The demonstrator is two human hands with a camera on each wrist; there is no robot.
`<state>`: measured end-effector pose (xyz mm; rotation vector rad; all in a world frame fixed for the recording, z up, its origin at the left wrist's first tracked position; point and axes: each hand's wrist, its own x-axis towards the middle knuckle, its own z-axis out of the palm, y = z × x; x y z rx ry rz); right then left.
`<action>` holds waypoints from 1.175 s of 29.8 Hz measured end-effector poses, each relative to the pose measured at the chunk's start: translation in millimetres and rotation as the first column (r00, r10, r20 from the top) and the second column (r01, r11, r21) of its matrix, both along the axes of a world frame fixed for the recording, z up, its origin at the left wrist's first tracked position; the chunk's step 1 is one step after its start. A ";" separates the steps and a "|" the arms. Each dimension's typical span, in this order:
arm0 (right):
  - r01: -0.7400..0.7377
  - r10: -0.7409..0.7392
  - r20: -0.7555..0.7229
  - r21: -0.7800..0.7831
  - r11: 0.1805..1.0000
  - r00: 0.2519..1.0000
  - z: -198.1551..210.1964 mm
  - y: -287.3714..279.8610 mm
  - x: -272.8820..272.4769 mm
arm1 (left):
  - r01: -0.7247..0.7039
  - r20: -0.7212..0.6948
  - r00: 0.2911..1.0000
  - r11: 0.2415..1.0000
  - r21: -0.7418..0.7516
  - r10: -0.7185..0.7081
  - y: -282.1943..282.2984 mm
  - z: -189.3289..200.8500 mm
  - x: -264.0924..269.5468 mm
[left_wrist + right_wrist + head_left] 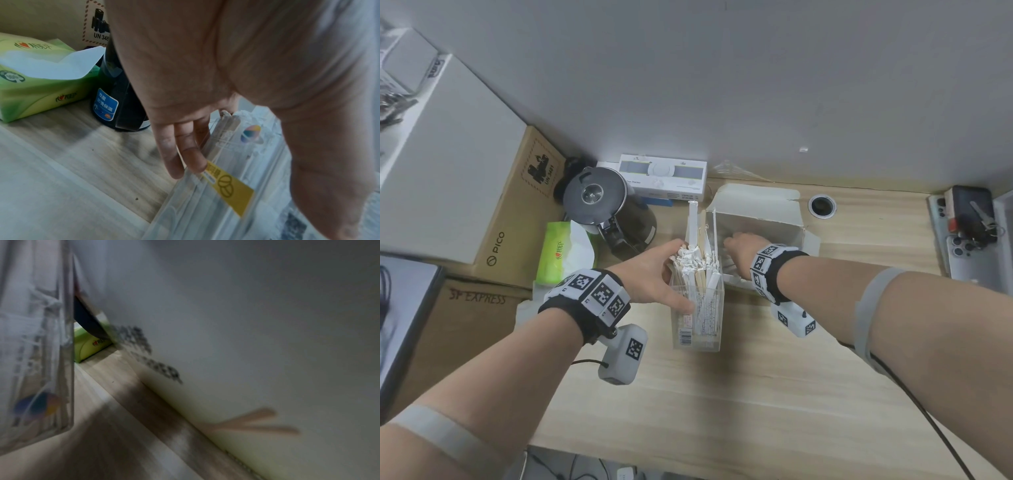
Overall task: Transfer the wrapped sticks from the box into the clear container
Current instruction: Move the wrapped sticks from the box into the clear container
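The clear container (697,318) stands mid-table, packed with upright wrapped sticks (698,260); one stick rises well above the rest. My left hand (654,274) grips the container, thumb on the near wall and fingers (185,154) along the left wall (205,203). Just right of it sits the open white box (760,212). My right hand (741,245) reaches down into that box, and its fingers are hidden inside. The blurred right wrist view shows only the box's outer wall (246,337) and the container (37,353), no fingers.
A black kettle (606,205) and a green tissue pack (565,253) stand left of the container. A white tracker box (664,178) lies behind. Cardboard boxes (524,205) fill the left. Phones and keys (969,233) lie far right, near a cable hole (822,205).
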<state>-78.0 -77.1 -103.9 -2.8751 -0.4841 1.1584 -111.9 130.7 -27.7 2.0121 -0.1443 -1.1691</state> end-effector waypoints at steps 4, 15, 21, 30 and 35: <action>0.020 -0.021 -0.011 -0.013 1.000 1.000 3.8 3.3 0.6 | 0.007 0.007 1.000 1.000 0.017 -0.007 0.3 -1.3 -0.8; -0.056 0.054 -0.024 -0.097 0.994 0.998 17.9 8.7 6.1 | -0.004 0.006 1.000 1.000 -0.013 0.005 2.1 -4.0 -0.9; -0.013 0.016 0.030 -0.097 0.995 0.999 13.9 5.7 5.9 | -0.011 0.013 1.000 1.000 -0.023 0.011 3.2 -3.6 -2.0; 0.064 -0.065 -0.009 -0.055 0.996 0.998 6.3 -3.6 1.5 | -0.015 0.011 1.000 1.000 -0.015 0.015 4.2 -5.4 -2.7; 0.039 -0.038 0.018 -0.042 0.998 0.999 0.8 -5.8 1.8 | -0.018 0.016 1.000 1.000 -0.019 0.018 0.6 -5.8 -3.7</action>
